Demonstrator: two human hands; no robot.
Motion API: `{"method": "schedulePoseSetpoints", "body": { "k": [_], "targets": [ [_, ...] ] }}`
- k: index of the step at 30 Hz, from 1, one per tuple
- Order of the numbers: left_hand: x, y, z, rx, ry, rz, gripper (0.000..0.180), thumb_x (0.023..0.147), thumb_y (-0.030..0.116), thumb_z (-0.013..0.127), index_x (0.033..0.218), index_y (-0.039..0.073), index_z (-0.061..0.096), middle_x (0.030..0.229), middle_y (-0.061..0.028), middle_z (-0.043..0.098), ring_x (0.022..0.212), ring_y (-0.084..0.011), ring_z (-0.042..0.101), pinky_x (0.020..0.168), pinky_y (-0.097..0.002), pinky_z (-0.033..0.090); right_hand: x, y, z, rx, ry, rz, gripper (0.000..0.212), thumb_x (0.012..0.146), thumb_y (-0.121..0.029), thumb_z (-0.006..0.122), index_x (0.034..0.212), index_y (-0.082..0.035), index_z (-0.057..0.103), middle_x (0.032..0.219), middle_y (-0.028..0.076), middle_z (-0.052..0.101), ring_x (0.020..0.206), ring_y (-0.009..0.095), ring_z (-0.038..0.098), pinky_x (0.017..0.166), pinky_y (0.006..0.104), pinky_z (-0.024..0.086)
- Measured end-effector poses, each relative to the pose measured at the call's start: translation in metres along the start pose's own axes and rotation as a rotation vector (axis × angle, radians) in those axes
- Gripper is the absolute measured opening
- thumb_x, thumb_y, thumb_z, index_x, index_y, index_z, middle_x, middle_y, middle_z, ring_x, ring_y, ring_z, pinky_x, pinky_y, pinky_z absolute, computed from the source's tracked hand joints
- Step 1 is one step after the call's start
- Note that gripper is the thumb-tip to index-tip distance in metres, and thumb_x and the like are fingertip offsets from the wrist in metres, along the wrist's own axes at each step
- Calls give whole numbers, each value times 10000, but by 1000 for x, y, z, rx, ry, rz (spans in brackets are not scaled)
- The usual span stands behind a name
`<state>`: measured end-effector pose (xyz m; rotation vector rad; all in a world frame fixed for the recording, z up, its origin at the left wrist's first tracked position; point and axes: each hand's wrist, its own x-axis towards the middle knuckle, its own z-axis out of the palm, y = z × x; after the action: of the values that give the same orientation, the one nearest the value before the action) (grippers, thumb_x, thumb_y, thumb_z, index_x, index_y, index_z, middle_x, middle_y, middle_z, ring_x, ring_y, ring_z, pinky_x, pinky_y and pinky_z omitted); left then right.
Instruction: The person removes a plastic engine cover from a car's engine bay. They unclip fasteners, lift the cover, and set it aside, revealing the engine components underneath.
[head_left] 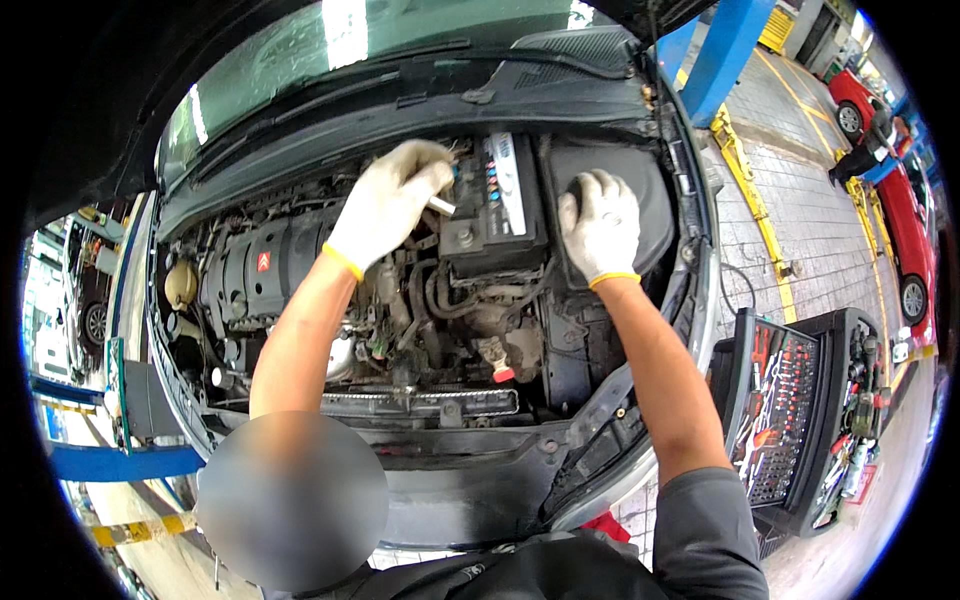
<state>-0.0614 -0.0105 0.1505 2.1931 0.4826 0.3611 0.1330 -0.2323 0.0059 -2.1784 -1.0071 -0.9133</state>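
My left hand [385,205], in a white glove with a yellow cuff, is closed beside the car battery [510,190]. A short whitish metal cylinder [441,206] sticks out from under its fingers; the rest of that piece is hidden by the glove. The battery is black with a white label on top and sits in the engine bay. To its right, my gloved right hand [603,225] lies with fingers spread on a black plastic box cover [650,185], holding nothing.
A black engine cover [270,260] lies left of the battery, with hoses and cables around it. A red-tipped part [502,373] sits near the front. An open tool case [775,410] stands at the right, beyond the fender. Farther off are a blue post [725,65] and red cars.
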Motion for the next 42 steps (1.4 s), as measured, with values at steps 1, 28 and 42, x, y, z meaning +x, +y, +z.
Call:
{"method": "schedulePoseSetpoints", "body": {
  "k": [1, 28, 42],
  "targets": [
    [23, 10, 5, 114, 2, 101, 420, 1044, 338, 644, 1308, 19, 705, 1120, -124, 773, 886, -207, 721, 879, -333, 549, 0, 4, -1, 7, 8, 2, 357, 937, -247, 712, 1213, -22, 695, 1275, 190, 682, 1237, 414, 608, 1121, 530, 458],
    [-162, 126, 198, -1037, 386, -314, 348, 1113, 176, 649, 1417, 8, 629, 1022, -11, 655, 768, -70, 535, 621, -243, 432, -111, -9, -223, 1282, -597, 467, 616, 1059, -561, 619, 1415, -59, 626, 1231, 261, 729, 1218, 442, 693, 1059, 502, 531],
    [-238, 152, 292, -429, -105, -188, 505, 1058, 209, 706, 1497, -12, 585, 1411, -173, 694, 1197, -214, 691, 1063, -372, 547, -375, 213, -346, -128, -272, 1148, 569, 981, -485, 733, 1225, 29, 708, 1123, 276, 757, 1001, 389, 730, 918, 472, 556]
  ]
}}
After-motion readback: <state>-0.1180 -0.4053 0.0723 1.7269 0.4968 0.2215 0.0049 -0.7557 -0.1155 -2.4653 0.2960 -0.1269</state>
